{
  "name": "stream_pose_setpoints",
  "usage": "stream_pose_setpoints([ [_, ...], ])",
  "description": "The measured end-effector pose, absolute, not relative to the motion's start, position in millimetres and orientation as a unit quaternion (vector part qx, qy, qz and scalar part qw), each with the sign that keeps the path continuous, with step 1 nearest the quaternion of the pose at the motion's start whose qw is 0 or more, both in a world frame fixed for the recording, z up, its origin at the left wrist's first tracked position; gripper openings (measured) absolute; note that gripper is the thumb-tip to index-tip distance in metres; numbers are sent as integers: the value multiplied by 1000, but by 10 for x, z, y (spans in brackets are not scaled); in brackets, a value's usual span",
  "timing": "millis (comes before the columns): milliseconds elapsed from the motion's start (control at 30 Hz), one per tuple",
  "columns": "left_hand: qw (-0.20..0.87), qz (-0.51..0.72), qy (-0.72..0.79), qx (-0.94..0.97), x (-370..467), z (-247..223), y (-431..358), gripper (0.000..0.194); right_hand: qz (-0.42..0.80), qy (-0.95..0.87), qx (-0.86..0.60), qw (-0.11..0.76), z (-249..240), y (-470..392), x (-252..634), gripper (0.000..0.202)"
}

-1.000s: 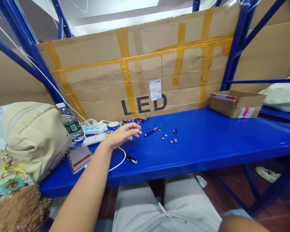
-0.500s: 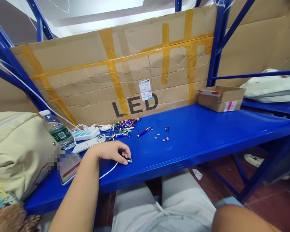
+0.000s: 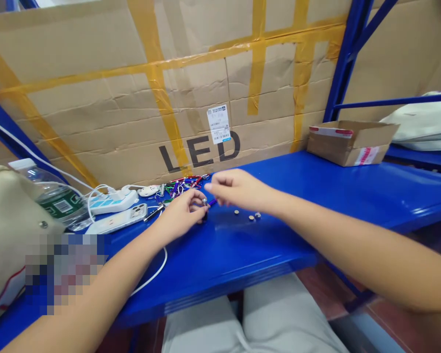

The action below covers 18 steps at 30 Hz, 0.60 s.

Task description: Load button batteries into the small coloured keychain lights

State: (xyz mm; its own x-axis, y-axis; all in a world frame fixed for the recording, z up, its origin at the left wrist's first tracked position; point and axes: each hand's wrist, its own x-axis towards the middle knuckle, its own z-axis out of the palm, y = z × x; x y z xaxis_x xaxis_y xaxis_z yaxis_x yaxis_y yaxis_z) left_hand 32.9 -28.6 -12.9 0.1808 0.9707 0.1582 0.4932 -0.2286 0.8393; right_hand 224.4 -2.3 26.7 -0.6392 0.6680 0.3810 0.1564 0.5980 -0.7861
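My left hand (image 3: 186,212) is closed around a small black flashlight (image 3: 205,201) whose silver end points up; most of its body is hidden by the fingers. Close beside it, my right hand (image 3: 238,189) hovers with curled fingers pressed together, and whatever lies between them is hidden. Below its fingertips part of a purple mini flashlight (image 3: 212,202) shows on the blue table (image 3: 279,235). Two small button cells (image 3: 236,212) and a little metal piece (image 3: 257,214) lie to the right. Behind my left hand is a pile of colourful mini flashlights with clips (image 3: 183,184).
On the left are a phone (image 3: 115,220), a power strip (image 3: 113,200) with white cables, a water bottle (image 3: 61,198) and a beige bag (image 3: 14,235). An open cardboard box (image 3: 349,142) stands at the back right. A large cardboard sheet (image 3: 191,113) walls off the back.
My right hand has come in from the lower right to beside my left hand. My left hand has lifted the small flashlight and turned it upright. The view has tilted down.
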Motion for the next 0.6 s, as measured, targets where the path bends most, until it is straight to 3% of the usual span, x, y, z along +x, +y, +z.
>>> stream_pose_setpoints([
  [133, 298, 385, 539, 688, 367, -185, -147, 29, 219, -866, -332, 302, 124, 634, 2261, 32],
  [333, 277, 420, 547, 669, 413, -268, -113, 22, 28, -951, -207, 227, -69, 701, 2462, 23],
  [600, 243, 360, 592, 679, 367, -232, -253, 10, 6, -945, -245, 215, -299, 972, 2697, 20],
])
